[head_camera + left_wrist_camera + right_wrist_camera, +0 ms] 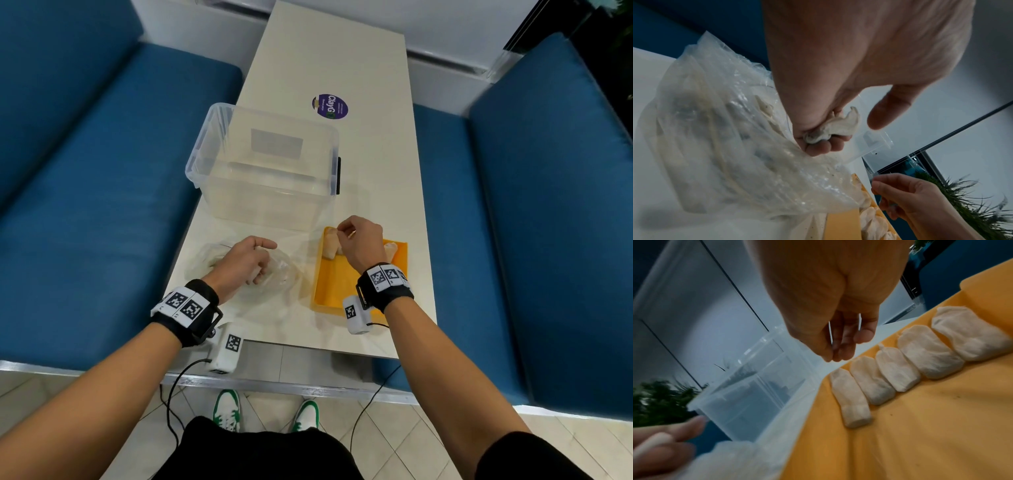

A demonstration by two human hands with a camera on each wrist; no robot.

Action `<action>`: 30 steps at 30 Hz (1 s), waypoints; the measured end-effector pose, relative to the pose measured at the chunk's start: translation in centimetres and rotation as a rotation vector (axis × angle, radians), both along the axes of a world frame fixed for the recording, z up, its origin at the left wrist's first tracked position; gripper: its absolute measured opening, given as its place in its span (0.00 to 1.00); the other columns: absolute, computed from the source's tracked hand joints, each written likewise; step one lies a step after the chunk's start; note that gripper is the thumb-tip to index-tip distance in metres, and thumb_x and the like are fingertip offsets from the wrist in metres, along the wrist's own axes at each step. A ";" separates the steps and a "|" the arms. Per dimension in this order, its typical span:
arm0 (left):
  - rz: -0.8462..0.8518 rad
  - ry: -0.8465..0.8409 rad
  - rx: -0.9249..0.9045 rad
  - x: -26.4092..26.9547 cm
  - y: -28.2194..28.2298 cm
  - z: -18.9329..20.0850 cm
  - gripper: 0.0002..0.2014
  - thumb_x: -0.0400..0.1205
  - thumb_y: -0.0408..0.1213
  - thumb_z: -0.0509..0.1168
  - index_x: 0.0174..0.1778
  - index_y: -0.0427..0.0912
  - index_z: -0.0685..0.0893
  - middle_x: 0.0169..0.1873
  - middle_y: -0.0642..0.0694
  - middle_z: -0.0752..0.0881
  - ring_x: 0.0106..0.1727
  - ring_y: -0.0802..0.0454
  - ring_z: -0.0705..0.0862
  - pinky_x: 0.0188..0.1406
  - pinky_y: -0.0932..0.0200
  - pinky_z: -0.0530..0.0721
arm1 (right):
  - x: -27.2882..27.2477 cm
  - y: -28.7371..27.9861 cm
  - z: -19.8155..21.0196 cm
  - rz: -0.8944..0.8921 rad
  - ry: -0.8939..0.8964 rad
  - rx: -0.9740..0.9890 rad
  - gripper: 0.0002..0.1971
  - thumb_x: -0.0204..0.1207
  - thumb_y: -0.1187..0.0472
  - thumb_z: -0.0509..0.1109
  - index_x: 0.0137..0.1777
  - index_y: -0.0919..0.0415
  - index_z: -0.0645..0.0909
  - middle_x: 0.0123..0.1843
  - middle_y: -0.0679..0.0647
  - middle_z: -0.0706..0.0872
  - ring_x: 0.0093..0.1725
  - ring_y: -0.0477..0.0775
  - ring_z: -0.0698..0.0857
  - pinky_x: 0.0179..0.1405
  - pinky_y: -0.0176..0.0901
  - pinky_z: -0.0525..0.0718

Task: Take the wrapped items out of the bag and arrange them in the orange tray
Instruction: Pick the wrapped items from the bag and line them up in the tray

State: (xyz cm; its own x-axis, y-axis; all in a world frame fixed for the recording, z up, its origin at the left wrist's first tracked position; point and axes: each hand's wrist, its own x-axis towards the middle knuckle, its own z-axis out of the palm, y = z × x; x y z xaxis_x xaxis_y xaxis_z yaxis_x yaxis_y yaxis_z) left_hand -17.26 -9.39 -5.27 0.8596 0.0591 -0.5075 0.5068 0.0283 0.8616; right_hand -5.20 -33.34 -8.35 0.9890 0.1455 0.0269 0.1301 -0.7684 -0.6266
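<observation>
This looks like a booth in a café or casual eatery. A long, narrow cream bench (329, 61) runs between two facing seats upholstered in blue (85, 164), their padded backs rising on either side. A round purple sticker (330, 106) with branding (the lettering reads something like "ClayG") is stuck to the bench top. Pale tiles laid on the diagonal cover the floor (394, 442), and a metal strip edges the raised base under the seats. Beyond the bench stand white wall panels (445, 20), and the left wrist view catches a spiky green plant (966, 209) beside a dark-framed glass panel.
</observation>
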 end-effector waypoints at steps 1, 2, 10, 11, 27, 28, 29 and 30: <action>0.007 0.005 -0.042 0.1 -0.1 0.2 0.24 0.72 0.33 0.60 0.66 0.36 0.81 0.38 0.42 0.79 0.35 0.47 0.75 0.30 0.55 0.70 | -0.3 0.2 0.4 0.015 -0.012 0.029 0.02 0.78 0.61 0.74 0.47 0.58 0.88 0.41 0.48 0.89 0.40 0.44 0.84 0.46 0.42 0.88; 0.016 0.005 -0.070 0.2 -0.3 0.4 0.26 0.71 0.31 0.57 0.66 0.35 0.81 0.40 0.41 0.79 0.37 0.46 0.76 0.32 0.52 0.70 | -0.8 0.5 0.9 0.042 -0.019 0.065 0.02 0.77 0.62 0.75 0.46 0.57 0.89 0.40 0.47 0.89 0.38 0.40 0.83 0.44 0.38 0.86; -0.044 -0.138 0.055 0.8 -1.6 0.3 0.20 0.86 0.21 0.66 0.73 0.41 0.77 0.46 0.44 0.85 0.45 0.49 0.89 0.35 0.61 0.83 | -4.5 5.2 4.4 0.362 0.218 0.229 0.10 0.78 0.52 0.78 0.54 0.57 0.91 0.40 0.48 0.92 0.34 0.39 0.87 0.42 0.41 0.88; -0.041 -0.146 0.053 0.7 -1.5 0.2 0.22 0.86 0.22 0.68 0.74 0.41 0.76 0.45 0.44 0.85 0.45 0.49 0.90 0.37 0.61 0.84 | -4.6 5.4 4.6 0.364 0.218 0.223 0.12 0.79 0.51 0.77 0.57 0.55 0.90 0.40 0.48 0.92 0.33 0.39 0.86 0.41 0.39 0.86; -0.054 -0.157 0.006 -0.7 -1.6 0.6 0.14 0.87 0.44 0.71 0.63 0.39 0.86 0.43 0.44 0.91 0.37 0.49 0.84 0.36 0.56 0.76 | -5.5 5.9 6.4 0.285 0.166 0.342 0.02 0.78 0.65 0.76 0.47 0.63 0.89 0.37 0.52 0.91 0.30 0.38 0.86 0.34 0.28 0.81; -0.039 -0.175 0.035 -0.8 -1.6 0.7 0.14 0.88 0.47 0.69 0.61 0.40 0.87 0.43 0.45 0.91 0.37 0.50 0.84 0.36 0.57 0.77 | -5.6 5.9 6.5 0.282 0.163 0.350 0.02 0.78 0.65 0.76 0.47 0.63 0.89 0.37 0.53 0.91 0.30 0.39 0.87 0.34 0.28 0.81; -0.011 -0.193 0.065 -0.8 -1.7 0.7 0.14 0.88 0.49 0.69 0.58 0.41 0.88 0.43 0.44 0.92 0.37 0.51 0.85 0.35 0.59 0.79 | -5.7 5.9 6.5 0.274 0.167 0.359 0.02 0.78 0.64 0.77 0.47 0.62 0.89 0.37 0.53 0.92 0.30 0.41 0.88 0.34 0.29 0.82; 0.031 -0.209 0.082 -0.8 -1.7 0.6 0.16 0.87 0.50 0.69 0.56 0.40 0.88 0.42 0.44 0.92 0.39 0.52 0.87 0.36 0.60 0.82 | -5.8 5.9 6.4 0.263 0.177 0.369 0.02 0.78 0.63 0.77 0.47 0.62 0.88 0.37 0.54 0.92 0.31 0.44 0.89 0.34 0.31 0.83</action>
